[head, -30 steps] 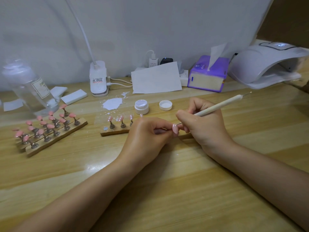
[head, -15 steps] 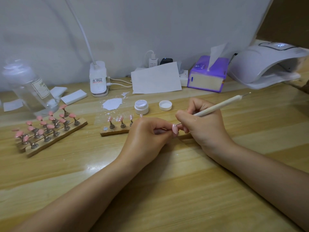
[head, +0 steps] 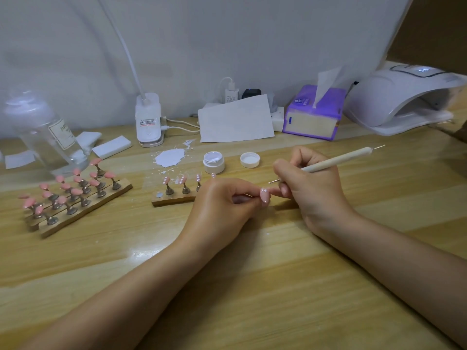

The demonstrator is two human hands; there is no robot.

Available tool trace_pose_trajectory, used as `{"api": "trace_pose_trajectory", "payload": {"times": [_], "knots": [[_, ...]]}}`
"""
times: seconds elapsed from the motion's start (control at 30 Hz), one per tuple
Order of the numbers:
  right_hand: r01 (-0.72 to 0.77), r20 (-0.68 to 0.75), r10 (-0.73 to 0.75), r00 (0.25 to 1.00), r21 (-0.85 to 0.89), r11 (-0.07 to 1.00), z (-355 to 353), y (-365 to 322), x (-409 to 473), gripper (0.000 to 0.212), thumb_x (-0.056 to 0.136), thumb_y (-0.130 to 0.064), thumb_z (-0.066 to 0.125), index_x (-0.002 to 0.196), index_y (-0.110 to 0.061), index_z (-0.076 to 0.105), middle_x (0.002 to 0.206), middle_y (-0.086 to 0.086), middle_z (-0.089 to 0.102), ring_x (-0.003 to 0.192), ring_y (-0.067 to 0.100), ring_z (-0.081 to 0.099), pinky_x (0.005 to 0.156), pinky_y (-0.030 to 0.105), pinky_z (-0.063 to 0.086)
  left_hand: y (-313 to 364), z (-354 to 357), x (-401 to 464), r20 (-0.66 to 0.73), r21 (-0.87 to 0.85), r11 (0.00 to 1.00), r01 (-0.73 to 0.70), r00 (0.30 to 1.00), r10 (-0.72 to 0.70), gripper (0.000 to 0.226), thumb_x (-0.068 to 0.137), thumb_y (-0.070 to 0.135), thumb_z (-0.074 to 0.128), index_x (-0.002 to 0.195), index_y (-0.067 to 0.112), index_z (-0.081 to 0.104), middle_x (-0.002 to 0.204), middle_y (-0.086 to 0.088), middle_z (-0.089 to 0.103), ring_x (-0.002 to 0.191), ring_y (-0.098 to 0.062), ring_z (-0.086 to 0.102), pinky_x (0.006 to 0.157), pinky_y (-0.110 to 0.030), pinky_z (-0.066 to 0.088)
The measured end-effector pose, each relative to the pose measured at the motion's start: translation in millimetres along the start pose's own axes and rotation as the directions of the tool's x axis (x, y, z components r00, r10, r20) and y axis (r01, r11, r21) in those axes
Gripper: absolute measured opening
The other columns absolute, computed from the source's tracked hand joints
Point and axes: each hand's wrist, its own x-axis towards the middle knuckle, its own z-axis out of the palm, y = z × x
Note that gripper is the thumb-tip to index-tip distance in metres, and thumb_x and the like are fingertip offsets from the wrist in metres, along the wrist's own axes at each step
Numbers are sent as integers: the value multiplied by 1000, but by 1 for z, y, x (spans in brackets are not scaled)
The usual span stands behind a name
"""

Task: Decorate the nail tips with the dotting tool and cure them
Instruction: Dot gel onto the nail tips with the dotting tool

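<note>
Left hand (head: pixel 222 205) pinches pink nail tip (head: pixel 264 194), white dots on it, just right of wooden holder (head: pixel 171 199). Right hand (head: pixel 310 188) grips dotting tool (head: pixel 336 161), metal end just above tip. Bottle (head: pixel 48 137) label blurred, unreadable.

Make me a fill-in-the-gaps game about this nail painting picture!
1. The right hand holds the long white dotting tool like a ____.
2. The pink nail tip pinched by the left hand has small ____ dots on it.
3. The small round white jar stands with its lid ____.
4. The tissue box at the back is ____.

Missing words: pen; white; off; purple
</note>
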Motion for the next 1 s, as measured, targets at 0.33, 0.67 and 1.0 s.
{"api": "trace_pose_trajectory", "payload": {"times": [0.33, 0.67, 1.0], "knots": [[-19, -94, 25, 995, 71, 997, -3, -2, 1, 49, 80, -10, 67, 43, -22, 36, 36, -11, 34, 34, 2, 36, 47, 20, 51, 0, 0, 0, -2, -23, 999, 26, 1000, -26, 14, 77, 14, 72, 67, 23, 72, 58, 20, 65, 56, 10, 56, 65, -13, 48], [42, 46, -37, 998, -118, 992, -5, -4, -7, 44, 71, 11, 56, 45, -19, 38, 35, -6, 39, 33, 2, 42, 47, 17, 47, -1, 0, 0, 3, -35, 999, 0, 1000, 0, 10, 79, 17, 71, 69, 21, 73, 62, 16, 68, 53, 11, 54, 61, -8, 45], [78, 170, -51, 984, -158, 984, -1, -9, -12, 40, 71, 19, 50, 51, -11, 33, 31, -7, 45, 31, -1, 45, 37, 9, 33, -1, -1, 0, 16, -16, 1000, -20, 1000, 20, 21, 78, 16, 69, 65, 33, 70, 57, 21, 64, 55, 10, 55, 62, -14, 47]]}}
